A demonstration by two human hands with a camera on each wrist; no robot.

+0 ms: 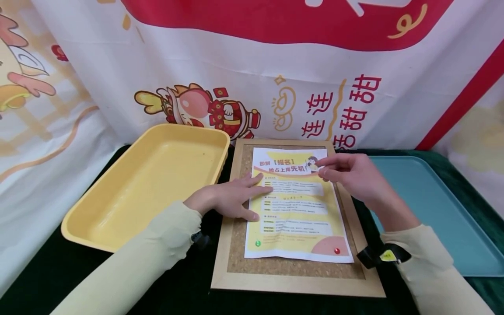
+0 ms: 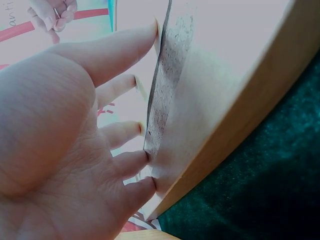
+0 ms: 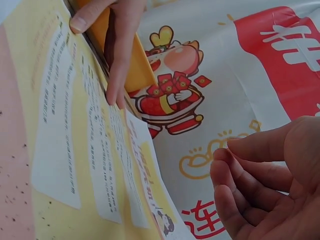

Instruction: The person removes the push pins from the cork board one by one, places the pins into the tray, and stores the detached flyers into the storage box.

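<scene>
A corkboard [image 1: 295, 269] in a pale wooden frame lies under a yellow-and-white printed sheet [image 1: 293, 243]. A green push pin [image 1: 257, 243] sits in the sheet's lower left and a red push pin [image 1: 337, 251] in its lower right. My left hand [image 1: 234, 197] rests with spread fingers on the sheet's left edge, across the cork margin. Above the sheet's upper right corner, the thumb and fingertips of my right hand [image 1: 348, 173] pinch a tiny push pin [image 2: 56, 13]. Its head is hidden by the fingers; a thin metallic bit shows in the left wrist view.
To the left of the board stands a yellow tray [image 1: 157, 175], its rim close to the frame. A blue-green tray [image 1: 429, 210] lies to the right. Dark green cloth [image 1: 181, 284] covers the table, and a printed white and red fabric [image 1: 236, 57] hangs behind.
</scene>
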